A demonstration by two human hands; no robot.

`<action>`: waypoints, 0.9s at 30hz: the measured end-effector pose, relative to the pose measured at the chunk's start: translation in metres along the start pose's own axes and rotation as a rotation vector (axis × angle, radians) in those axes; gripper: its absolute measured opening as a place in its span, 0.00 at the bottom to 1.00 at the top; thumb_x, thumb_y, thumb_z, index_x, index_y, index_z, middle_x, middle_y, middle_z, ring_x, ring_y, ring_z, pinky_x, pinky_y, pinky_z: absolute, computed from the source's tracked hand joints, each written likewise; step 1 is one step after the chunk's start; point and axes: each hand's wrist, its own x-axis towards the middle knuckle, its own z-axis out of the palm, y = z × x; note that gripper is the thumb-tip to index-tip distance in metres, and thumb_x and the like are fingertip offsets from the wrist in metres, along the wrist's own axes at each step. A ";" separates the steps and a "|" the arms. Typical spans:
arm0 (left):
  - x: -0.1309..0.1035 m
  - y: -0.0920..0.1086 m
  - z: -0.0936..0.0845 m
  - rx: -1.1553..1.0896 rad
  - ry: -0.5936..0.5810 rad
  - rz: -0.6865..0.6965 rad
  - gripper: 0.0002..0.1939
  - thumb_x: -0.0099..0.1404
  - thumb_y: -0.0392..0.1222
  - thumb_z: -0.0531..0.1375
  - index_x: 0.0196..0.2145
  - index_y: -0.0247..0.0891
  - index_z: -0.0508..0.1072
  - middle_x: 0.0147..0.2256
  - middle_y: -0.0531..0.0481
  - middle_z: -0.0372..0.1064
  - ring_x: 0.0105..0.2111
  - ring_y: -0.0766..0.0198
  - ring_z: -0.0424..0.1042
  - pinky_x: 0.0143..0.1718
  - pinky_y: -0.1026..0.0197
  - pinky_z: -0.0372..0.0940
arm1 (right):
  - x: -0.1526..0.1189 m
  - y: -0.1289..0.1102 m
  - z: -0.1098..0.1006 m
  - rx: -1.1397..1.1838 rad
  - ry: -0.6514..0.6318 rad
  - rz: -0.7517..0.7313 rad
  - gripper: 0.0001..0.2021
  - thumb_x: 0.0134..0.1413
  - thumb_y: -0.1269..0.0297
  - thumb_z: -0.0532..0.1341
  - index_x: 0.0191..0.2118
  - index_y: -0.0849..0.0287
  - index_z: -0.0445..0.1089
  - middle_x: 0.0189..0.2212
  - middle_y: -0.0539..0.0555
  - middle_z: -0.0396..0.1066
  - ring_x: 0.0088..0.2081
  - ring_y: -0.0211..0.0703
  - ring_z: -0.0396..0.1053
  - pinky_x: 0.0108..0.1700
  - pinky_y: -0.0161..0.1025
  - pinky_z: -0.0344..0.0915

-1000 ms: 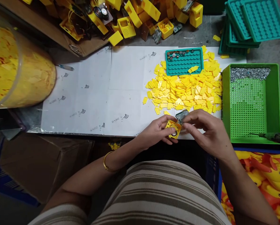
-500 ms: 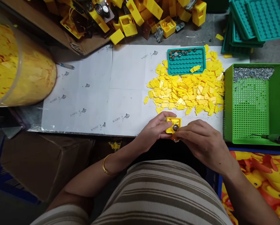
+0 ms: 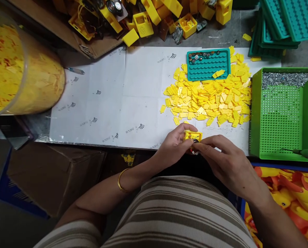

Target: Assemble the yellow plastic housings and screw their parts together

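My left hand is closed around a small open yellow plastic housing, held just past the table's front edge. Inside the housing, near its lower rim, sits a dark round metal part, partly covered by my fingers. Below it a small bit with red and white pokes out under my left thumb. My right hand pinches thumb and forefinger together at the housing's lower right corner, against the round part. What exactly lies between those fingertips is hidden.
Beyond my hands lies a heap of yellow plastic pieces with a teal tray of small round parts. A green basket of screws and a screwdriver stand right. A clear tub stands left; yellow housings pile up behind.
The yellow housing has tipped, so its inside shows less. My right fingertips have shifted up onto the round part, now more covered. The whole view has moved slightly.
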 end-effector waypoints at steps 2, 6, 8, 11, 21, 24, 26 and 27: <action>-0.001 0.001 -0.001 -0.070 -0.063 -0.049 0.11 0.58 0.33 0.58 0.41 0.38 0.67 0.31 0.55 0.69 0.28 0.71 0.70 0.33 0.66 0.67 | -0.003 0.002 0.000 0.038 0.018 0.055 0.16 0.60 0.75 0.55 0.53 0.59 0.66 0.42 0.57 0.70 0.42 0.44 0.68 0.41 0.40 0.68; -0.003 0.001 -0.007 -0.179 -0.155 -0.162 0.14 0.58 0.35 0.59 0.44 0.39 0.68 0.37 0.50 0.71 0.34 0.65 0.73 0.39 0.58 0.70 | -0.004 0.003 0.000 0.114 0.006 0.139 0.17 0.62 0.74 0.54 0.55 0.53 0.64 0.42 0.53 0.69 0.39 0.37 0.70 0.39 0.33 0.67; -0.002 0.000 -0.009 -0.202 -0.155 -0.162 0.14 0.58 0.34 0.58 0.44 0.39 0.69 0.38 0.50 0.71 0.36 0.64 0.73 0.39 0.58 0.71 | -0.003 0.003 0.001 0.123 0.010 0.162 0.16 0.62 0.73 0.55 0.54 0.53 0.64 0.41 0.52 0.69 0.38 0.36 0.71 0.38 0.32 0.66; -0.002 0.000 -0.010 -0.248 -0.155 -0.170 0.15 0.57 0.32 0.57 0.43 0.39 0.70 0.36 0.50 0.71 0.36 0.64 0.72 0.39 0.58 0.71 | -0.001 0.003 0.002 0.136 0.077 0.175 0.09 0.62 0.71 0.56 0.48 0.56 0.64 0.39 0.50 0.71 0.38 0.34 0.71 0.38 0.31 0.65; -0.009 0.005 -0.006 -0.162 -0.151 -0.046 0.16 0.55 0.31 0.60 0.42 0.39 0.68 0.37 0.51 0.71 0.34 0.66 0.71 0.39 0.60 0.67 | -0.005 -0.003 -0.001 0.178 0.146 0.137 0.06 0.60 0.75 0.58 0.40 0.58 0.66 0.35 0.49 0.70 0.37 0.31 0.69 0.41 0.27 0.64; -0.010 0.005 -0.005 -0.103 -0.132 -0.003 0.18 0.53 0.29 0.61 0.42 0.39 0.67 0.36 0.52 0.70 0.33 0.68 0.70 0.38 0.63 0.65 | -0.006 -0.008 -0.001 0.181 0.158 0.136 0.06 0.59 0.76 0.58 0.40 0.59 0.66 0.37 0.50 0.70 0.39 0.31 0.69 0.44 0.28 0.64; -0.010 0.005 -0.005 -0.060 -0.122 0.010 0.19 0.52 0.28 0.61 0.42 0.39 0.67 0.36 0.53 0.70 0.32 0.70 0.70 0.37 0.65 0.64 | -0.007 -0.011 -0.002 0.173 0.160 0.125 0.06 0.59 0.76 0.58 0.40 0.59 0.66 0.37 0.51 0.70 0.39 0.32 0.69 0.44 0.28 0.64; -0.011 0.006 -0.004 -0.044 -0.121 0.011 0.18 0.52 0.28 0.60 0.41 0.39 0.67 0.36 0.53 0.70 0.32 0.70 0.69 0.36 0.66 0.64 | -0.007 -0.012 -0.002 0.165 0.163 0.120 0.06 0.59 0.77 0.58 0.40 0.60 0.66 0.37 0.51 0.70 0.39 0.32 0.70 0.44 0.28 0.64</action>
